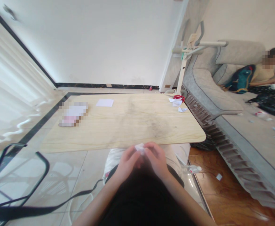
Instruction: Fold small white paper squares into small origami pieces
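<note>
On the table (118, 125) — sheets (104, 102) back left, folded papers (177, 102) far right.

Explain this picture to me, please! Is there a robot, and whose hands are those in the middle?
There's no robot here, just a person working with two bare hands. The only picture comes from a camera worn on that person's head, looking forward and down, so you see almost what they see. Their left hand and right hand hold a small white paper together, by the near edge of a light-coloured table. On the table lie flat white paper toward the back and folded white papers at the far right, with something red close by. The thing on the left is blurred into squares, so I can't tell what it is.
</note>
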`<state>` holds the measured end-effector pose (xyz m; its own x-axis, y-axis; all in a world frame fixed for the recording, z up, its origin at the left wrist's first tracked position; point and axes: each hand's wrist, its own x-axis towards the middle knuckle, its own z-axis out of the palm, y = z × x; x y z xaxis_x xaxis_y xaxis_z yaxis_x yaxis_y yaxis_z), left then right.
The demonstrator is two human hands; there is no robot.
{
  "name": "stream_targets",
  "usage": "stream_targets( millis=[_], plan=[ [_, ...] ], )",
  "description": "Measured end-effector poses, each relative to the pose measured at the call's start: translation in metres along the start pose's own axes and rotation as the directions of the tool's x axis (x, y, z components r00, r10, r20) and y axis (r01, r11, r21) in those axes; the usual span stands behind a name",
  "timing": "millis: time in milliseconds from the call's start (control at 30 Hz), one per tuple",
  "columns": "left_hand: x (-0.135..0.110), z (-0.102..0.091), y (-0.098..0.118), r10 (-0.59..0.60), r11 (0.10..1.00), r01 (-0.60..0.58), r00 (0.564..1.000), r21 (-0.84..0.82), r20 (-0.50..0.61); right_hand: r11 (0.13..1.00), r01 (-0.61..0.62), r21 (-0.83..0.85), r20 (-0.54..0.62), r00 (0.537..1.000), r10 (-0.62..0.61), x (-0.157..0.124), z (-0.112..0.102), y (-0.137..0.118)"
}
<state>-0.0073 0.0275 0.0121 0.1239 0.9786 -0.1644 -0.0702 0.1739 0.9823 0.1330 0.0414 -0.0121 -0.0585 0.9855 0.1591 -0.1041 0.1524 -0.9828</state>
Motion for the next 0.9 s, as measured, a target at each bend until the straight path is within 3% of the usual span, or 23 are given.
stream_targets(
  millis=[200,500,733,900],
  plan=[
    [0.0027,-0.002,-0.0053,-0.013,1.0,0.012,0.998,0.016,0.057,0.993,0.074,-0.088,-0.011,0.997,-0.075,-0.0014,-0.0009,0.0039],
    [0.0053,-0.0019,-0.009,-0.026,0.995,0.023,0.999,0.092,0.033,0.913,0.23,-0.337,0.006,0.97,-0.243,-0.0005,-0.0042,0.0022],
    [0.004,-0.0028,-0.0077,0.012,0.996,-0.015,0.999,0.09,0.035,0.928,0.159,-0.337,-0.079,0.977,-0.196,-0.0008,-0.0057,0.0068],
    [0.003,-0.0009,-0.0071,0.025,1.0,-0.025,0.999,-0.005,-0.02,0.899,0.198,-0.39,-0.064,0.969,-0.24,0.0007,-0.0075,0.0039]
  ],
)
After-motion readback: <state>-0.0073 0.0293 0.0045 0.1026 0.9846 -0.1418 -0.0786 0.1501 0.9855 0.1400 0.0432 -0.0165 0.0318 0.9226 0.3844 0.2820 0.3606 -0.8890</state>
